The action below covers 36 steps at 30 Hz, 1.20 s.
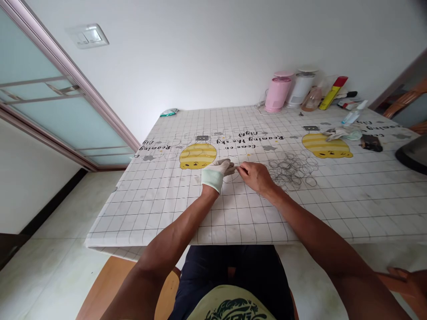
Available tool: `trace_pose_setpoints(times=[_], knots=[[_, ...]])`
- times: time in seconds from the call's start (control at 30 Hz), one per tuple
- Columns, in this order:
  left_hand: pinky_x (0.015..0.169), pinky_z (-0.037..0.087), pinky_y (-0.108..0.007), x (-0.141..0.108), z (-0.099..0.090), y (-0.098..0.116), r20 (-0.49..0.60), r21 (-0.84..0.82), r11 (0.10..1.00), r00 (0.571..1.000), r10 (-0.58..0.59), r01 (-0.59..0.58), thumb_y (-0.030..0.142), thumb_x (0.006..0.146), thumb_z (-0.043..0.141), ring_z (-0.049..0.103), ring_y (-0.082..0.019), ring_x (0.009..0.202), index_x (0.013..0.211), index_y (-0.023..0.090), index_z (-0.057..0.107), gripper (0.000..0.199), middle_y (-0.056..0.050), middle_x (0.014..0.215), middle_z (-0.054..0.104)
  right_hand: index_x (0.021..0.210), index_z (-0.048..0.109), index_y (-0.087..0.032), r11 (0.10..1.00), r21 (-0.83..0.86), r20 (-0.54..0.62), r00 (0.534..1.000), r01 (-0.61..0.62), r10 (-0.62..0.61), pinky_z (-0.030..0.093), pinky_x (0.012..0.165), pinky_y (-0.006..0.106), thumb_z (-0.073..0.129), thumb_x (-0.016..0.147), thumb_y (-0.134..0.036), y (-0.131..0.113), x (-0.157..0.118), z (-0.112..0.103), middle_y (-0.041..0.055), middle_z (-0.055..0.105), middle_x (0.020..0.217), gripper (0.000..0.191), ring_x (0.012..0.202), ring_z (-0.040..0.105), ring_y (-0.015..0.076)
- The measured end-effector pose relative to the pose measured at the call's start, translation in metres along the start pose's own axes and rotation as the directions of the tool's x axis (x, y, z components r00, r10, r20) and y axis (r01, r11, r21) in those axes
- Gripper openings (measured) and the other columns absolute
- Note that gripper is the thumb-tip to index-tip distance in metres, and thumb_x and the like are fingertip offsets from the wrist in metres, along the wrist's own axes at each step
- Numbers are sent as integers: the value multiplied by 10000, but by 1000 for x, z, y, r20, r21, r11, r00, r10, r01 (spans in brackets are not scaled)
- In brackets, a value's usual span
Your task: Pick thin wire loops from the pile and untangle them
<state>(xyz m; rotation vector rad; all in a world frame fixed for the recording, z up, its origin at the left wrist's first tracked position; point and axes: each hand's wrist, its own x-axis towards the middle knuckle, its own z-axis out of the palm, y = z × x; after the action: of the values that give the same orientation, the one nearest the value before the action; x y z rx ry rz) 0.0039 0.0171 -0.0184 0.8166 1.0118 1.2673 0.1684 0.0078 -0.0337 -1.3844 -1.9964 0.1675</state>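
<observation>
My left hand [220, 169], in a pale glove with a light green cuff, is closed near the middle of the table. My right hand [255, 174] is bare, its fingertips pinched together just beside the gloved fingers. Between and below them shows a fine wire loop [233, 179]; both hands appear to grip it, though the fingers hide most of it. Right of my right hand lies a tangled pile of thin dark wire loops [293, 170]. Other faint loops lie on the cloth beyond my left hand, too fine to make out well.
A checked tablecloth [150, 222] with yellow bear prints covers the table. At the back right stand a pink device [278, 93], a white one [300, 90], a bottle [312, 98] and a yellow spray can [333, 93]. Crumpled gloves [343, 133] and a dark small box [371, 143] lie right.
</observation>
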Motion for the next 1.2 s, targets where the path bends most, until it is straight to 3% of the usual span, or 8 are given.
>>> trace_pose_setpoints(times=[0.13, 0.33, 0.53, 0.73, 0.83, 0.97, 1.1, 1.2], knots=[[954, 623, -422, 1, -1, -5, 25, -129, 992, 1000, 3, 0, 190, 879, 714, 769, -190, 818, 936, 109, 702, 99, -86, 906, 741, 619, 425, -230, 994, -75, -57, 996, -75, 71, 216, 573, 341, 509, 1001, -338, -6, -1, 10, 11, 475, 547, 405, 516, 335, 152], [1001, 596, -414, 2, -2, -6, 64, -157, 988, 998, 10, 0, 225, 867, 758, 756, -189, 873, 921, 128, 688, 131, -93, 946, 730, 616, 438, -236, 991, -64, -105, 988, -117, 110, 232, 563, 340, 520, 1000, -360, -9, 0, 15, 13, 501, 537, 411, 499, 358, 153], [897, 612, -383, 15, -8, 3, 57, -67, 996, 997, -52, 55, 334, 931, 713, 745, -197, 866, 978, 150, 687, 192, -125, 1056, 756, 631, 382, -239, 998, -18, -116, 991, -67, 65, 258, 568, 336, 525, 1000, -373, 2, 3, 4, -6, 468, 547, 418, 514, 341, 148], [791, 614, -361, 11, -15, 6, -1, 82, 997, 1000, 3, -3, 610, 929, 669, 753, -241, 885, 1080, 134, 730, 503, -181, 1159, 773, 634, 385, -242, 993, -9, -189, 975, -118, 114, 258, 563, 336, 523, 986, -397, 14, 6, -3, -5, 458, 542, 408, 512, 342, 148], [734, 603, -346, 2, -13, 4, 85, 170, 985, 995, -42, 27, 513, 917, 720, 741, -224, 820, 1080, 130, 743, 417, -180, 1158, 777, 621, 397, -242, 986, 21, -207, 965, -163, 164, 279, 560, 333, 535, 978, -404, 17, 8, -6, -9, 456, 528, 416, 510, 344, 147], [728, 609, -339, -6, -6, 1, 225, 88, 995, 972, -71, 52, 299, 908, 734, 710, -173, 742, 1108, 110, 741, 276, -169, 1112, 783, 624, 440, -241, 968, 119, -194, 951, -222, 242, 331, 561, 329, 564, 981, -421, 18, 9, -9, -6, 509, 526, 418, 505, 398, 152], [800, 631, -392, -4, -1, -1, 191, 15, 997, 978, -83, 82, 242, 920, 709, 746, -203, 769, 1043, 84, 731, 202, -152, 961, 781, 728, 548, -243, 920, 250, -107, 936, -301, 335, 393, 571, 320, 640, 946, -442, 16, 8, -7, 14, 644, 621, 310, 556, 552, 183], [870, 634, -437, -4, 2, 0, 133, 36, 995, 987, -95, 91, 225, 921, 704, 776, -236, 810, 1048, 73, 721, 199, -152, 930, 778, 765, 547, -246, 921, 242, -48, 945, -304, 325, 395, 575, 313, 618, 958, -423, 13, 6, -3, 9, 660, 648, 271, 576, 579, 186]])
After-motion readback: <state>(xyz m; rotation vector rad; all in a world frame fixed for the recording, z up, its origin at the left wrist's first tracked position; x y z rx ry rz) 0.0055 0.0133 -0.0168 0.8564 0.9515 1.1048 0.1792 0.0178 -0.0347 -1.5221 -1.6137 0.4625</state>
